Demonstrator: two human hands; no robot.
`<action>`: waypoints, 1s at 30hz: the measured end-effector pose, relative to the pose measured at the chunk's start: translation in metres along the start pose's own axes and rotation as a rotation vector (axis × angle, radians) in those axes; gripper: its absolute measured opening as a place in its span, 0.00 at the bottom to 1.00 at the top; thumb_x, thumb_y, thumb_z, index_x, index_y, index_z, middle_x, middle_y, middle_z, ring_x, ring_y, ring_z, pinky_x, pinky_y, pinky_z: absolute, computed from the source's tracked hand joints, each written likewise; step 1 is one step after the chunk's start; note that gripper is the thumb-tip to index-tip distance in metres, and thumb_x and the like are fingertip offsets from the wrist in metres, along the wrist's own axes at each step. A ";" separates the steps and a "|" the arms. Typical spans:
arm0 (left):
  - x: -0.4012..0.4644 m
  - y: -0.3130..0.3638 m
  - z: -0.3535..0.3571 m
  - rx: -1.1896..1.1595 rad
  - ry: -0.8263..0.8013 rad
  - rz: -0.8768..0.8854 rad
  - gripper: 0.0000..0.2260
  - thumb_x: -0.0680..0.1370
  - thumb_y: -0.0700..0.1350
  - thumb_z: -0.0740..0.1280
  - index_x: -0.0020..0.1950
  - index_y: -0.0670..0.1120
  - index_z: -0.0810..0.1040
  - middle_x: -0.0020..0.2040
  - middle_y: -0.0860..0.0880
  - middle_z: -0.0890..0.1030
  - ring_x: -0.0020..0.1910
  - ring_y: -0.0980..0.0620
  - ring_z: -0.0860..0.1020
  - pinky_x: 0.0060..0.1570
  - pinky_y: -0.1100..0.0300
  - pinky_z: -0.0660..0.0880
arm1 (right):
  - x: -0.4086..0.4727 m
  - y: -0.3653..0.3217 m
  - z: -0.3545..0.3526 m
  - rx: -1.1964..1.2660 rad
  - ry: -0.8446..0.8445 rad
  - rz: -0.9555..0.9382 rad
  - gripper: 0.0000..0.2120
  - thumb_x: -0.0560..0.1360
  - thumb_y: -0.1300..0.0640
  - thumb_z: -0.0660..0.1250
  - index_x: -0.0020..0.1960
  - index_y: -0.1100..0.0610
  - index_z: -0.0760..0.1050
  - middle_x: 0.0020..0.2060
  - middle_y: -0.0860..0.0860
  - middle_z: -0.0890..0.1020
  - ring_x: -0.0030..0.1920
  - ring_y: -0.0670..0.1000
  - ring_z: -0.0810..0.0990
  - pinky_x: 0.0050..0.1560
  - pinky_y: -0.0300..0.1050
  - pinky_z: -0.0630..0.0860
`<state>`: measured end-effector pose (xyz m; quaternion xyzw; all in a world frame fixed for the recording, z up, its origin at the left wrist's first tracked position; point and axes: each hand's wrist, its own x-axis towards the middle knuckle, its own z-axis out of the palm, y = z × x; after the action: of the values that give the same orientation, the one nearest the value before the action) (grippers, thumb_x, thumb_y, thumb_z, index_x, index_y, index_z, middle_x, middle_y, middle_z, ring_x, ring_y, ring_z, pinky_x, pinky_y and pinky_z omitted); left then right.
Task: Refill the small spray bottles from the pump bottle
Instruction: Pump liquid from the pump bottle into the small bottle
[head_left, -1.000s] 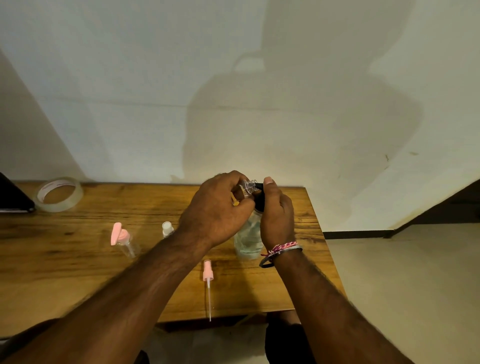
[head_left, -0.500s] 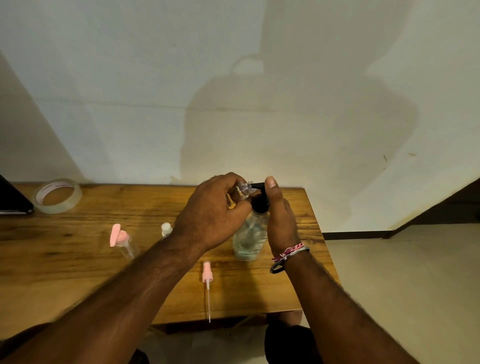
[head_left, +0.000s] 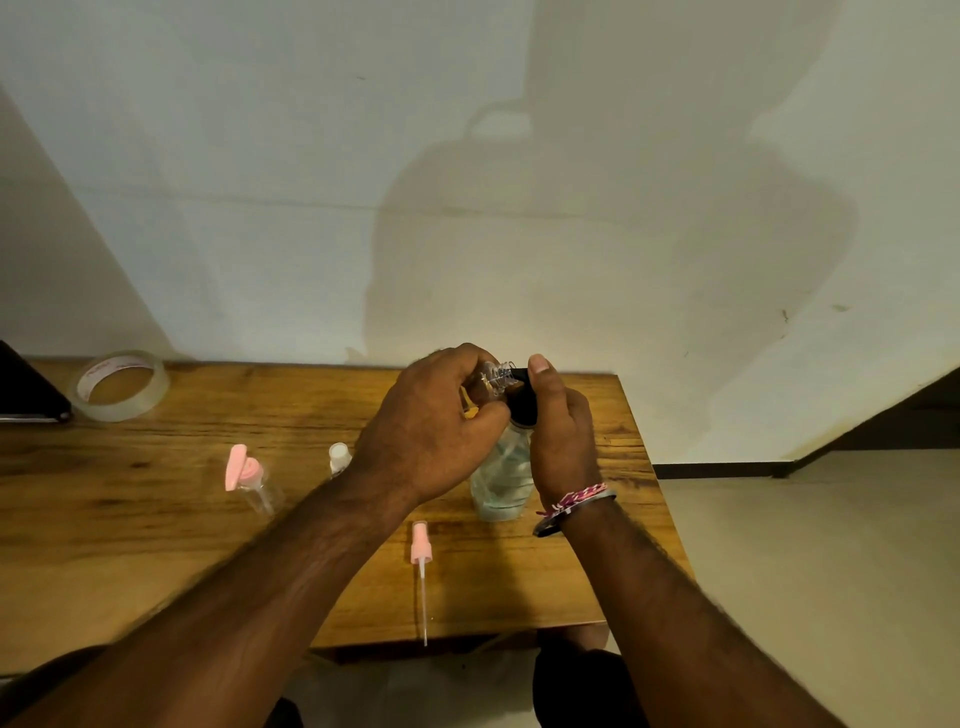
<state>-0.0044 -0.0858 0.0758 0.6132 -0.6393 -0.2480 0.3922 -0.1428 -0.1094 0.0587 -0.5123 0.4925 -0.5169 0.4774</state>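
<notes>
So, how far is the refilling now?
Done: one spray head is off, lying on the table. In hand: left hand holds an open small bottle at the pump bottle nozzle; right hand grips the pump. Left: recapping, plus two bottles standing nearby.

Wooden table (head_left: 156, 545) against the wall. Pump bottle (head_left: 501, 480) stands on it between both hands, under the left hand (head_left: 431, 431). Loose pink sprayer with dip tube (head_left: 421, 566) lies nearer than that hand. Left of it: white-capped small bottle (head_left: 338, 459), pink-capped small bottle (head_left: 249, 475), then tape roll (head_left: 120, 384) far left at the back edge.
</notes>
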 end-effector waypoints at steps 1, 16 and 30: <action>0.000 0.001 0.000 -0.001 0.000 0.000 0.08 0.78 0.49 0.73 0.57 0.54 0.80 0.45 0.58 0.79 0.46 0.57 0.77 0.41 0.59 0.72 | 0.000 0.000 0.000 -0.002 0.005 -0.004 0.25 0.77 0.38 0.60 0.40 0.58 0.83 0.38 0.59 0.85 0.39 0.44 0.82 0.39 0.34 0.77; -0.001 0.002 -0.003 0.007 0.017 -0.011 0.07 0.78 0.50 0.73 0.53 0.54 0.78 0.44 0.56 0.80 0.43 0.55 0.78 0.41 0.52 0.79 | -0.001 -0.004 0.001 -0.010 -0.037 0.012 0.28 0.76 0.35 0.59 0.41 0.57 0.85 0.37 0.54 0.86 0.39 0.43 0.84 0.39 0.31 0.76; -0.001 0.001 0.001 -0.005 0.000 -0.021 0.06 0.78 0.50 0.72 0.53 0.55 0.79 0.44 0.57 0.80 0.43 0.55 0.78 0.43 0.48 0.81 | -0.002 -0.006 0.002 -0.009 0.023 0.001 0.20 0.77 0.42 0.59 0.38 0.53 0.83 0.32 0.45 0.85 0.37 0.38 0.82 0.37 0.30 0.75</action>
<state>-0.0059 -0.0851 0.0764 0.6188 -0.6321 -0.2537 0.3914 -0.1405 -0.1074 0.0650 -0.5082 0.5005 -0.5203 0.4696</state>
